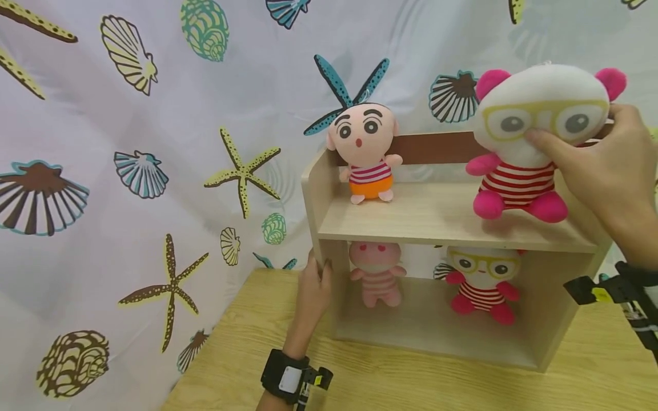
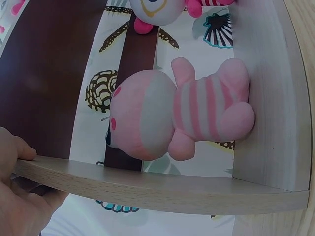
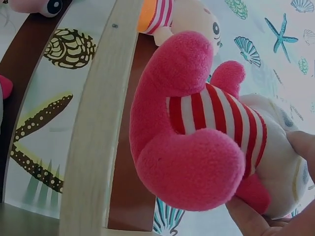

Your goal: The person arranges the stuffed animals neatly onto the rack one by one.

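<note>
My right hand [image 1: 606, 154] grips a plush panda [image 1: 542, 108] by its head, the thumb across its face. The panda has pink ears, yellow glasses and a red-striped body; in the right wrist view its pink feet [image 3: 192, 169] face the camera beside the shelf board [image 3: 93, 118]. My left hand [image 1: 315, 288] holds the left side panel of the small wooden shelf [image 1: 401, 220], and in the left wrist view its thumb and fingers lie on either side of the panel edge [image 2: 147, 189]. A boy plush [image 1: 364, 142] sits on the upper level at the left.
On the lower level are a pink striped plush [image 1: 377, 274] at the left and a smaller panda plush with yellow glasses [image 1: 483, 279] at the right. The shelf stands on a wood-grain table [image 1: 401, 382]. Behind it hangs a white curtain [image 1: 195, 114] printed with shells and starfish.
</note>
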The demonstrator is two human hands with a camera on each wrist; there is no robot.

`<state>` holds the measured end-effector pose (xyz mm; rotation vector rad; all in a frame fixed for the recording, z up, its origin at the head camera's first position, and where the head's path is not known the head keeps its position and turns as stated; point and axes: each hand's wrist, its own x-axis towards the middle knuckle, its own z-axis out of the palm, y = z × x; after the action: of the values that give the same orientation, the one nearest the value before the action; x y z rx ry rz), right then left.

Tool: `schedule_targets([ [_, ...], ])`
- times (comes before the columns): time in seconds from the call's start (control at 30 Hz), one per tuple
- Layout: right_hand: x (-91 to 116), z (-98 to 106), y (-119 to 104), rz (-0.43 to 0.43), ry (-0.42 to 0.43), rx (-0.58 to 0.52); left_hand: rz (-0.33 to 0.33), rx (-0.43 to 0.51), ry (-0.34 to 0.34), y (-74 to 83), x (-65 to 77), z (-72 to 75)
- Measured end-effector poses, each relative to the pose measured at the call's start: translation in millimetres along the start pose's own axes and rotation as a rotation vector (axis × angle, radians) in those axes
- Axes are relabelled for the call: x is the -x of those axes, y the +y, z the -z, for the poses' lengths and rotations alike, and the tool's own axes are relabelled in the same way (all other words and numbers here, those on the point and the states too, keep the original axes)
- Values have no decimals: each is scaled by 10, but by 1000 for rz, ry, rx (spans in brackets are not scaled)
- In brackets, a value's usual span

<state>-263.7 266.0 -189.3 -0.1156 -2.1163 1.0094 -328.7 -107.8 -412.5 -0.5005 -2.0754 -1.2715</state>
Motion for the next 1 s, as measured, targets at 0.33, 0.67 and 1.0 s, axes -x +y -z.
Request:
schedule_targets([
  [0.33, -77, -78, -21, -4, 32, -16, -4, -2, -7, -8, 2, 8],
  [0.67, -177, -196, -12, -56, 7, -17, 5, -6, -17, -25, 3, 3],
  [1.0, -275, -313, 58, -103, 1, -58, 9, -8, -22, -28, 0, 6],
])
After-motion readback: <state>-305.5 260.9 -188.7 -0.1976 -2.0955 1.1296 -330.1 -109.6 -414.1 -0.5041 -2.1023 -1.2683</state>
